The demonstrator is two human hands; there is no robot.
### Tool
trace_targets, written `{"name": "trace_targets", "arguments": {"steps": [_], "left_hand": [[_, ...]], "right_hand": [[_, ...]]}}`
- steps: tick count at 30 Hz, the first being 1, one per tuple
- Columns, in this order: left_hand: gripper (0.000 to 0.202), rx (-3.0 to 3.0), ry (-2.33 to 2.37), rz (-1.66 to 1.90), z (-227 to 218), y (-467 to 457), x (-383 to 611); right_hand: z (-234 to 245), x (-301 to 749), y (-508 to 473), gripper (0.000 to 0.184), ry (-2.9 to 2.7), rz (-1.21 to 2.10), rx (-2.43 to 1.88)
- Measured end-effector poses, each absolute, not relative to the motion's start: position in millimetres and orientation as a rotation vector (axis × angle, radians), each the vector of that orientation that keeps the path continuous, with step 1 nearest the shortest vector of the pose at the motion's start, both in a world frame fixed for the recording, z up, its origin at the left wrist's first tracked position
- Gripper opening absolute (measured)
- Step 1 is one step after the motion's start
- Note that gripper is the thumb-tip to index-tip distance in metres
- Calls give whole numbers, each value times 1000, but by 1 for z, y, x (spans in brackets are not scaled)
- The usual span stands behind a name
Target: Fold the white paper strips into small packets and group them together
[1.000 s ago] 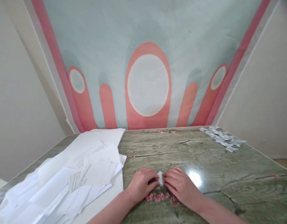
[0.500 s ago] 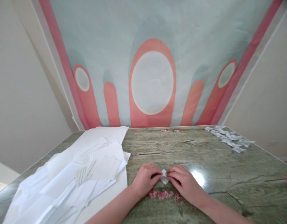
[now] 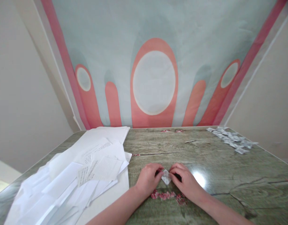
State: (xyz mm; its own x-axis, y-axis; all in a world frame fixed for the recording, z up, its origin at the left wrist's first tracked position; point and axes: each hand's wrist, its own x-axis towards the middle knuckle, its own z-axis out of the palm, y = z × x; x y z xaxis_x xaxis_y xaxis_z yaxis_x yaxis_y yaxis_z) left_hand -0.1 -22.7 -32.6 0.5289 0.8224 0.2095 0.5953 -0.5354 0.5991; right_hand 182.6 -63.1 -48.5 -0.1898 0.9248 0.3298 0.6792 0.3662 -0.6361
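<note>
A small white piece of folded paper (image 3: 166, 178), diamond-shaped with faint print on it, is between my two hands over the wood-patterned table. My left hand (image 3: 149, 177) pinches its left corner between thumb and fingers. On the other side, my right hand (image 3: 183, 178) has thumb and fingertips closed at the right corner. The fingertips cover both side corners; the lower point of the paper shows.
Loose sheets and torn pieces of paper (image 3: 71, 178), some printed, lie in a heap on the left of the table (image 3: 158, 143). Several small folded papers (image 3: 230, 137) sit in a cluster at the back right. Behind the table stands a patterned backdrop (image 3: 155, 81).
My fingertips have moved slightly apart, and more of the folded paper's face shows between them. The whole view has shifted a little; the paper heap and the cluster are unchanged.
</note>
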Motion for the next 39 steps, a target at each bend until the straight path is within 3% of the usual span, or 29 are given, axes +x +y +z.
{"name": "trace_targets", "arguments": {"steps": [22,34,39], "left_hand": [[11,2433,1243,688,-35,-26,3],[9,2488,1312,663,-33,-27,2],[9,2503,1311,648,-32,-27,3]], "right_hand": [[-56,183,-59,13,-1931,367,-1440],[-59,184,-56,2,-1945,353,-1444],[-55,182,-60,14,-1976,320,-1409]]}}
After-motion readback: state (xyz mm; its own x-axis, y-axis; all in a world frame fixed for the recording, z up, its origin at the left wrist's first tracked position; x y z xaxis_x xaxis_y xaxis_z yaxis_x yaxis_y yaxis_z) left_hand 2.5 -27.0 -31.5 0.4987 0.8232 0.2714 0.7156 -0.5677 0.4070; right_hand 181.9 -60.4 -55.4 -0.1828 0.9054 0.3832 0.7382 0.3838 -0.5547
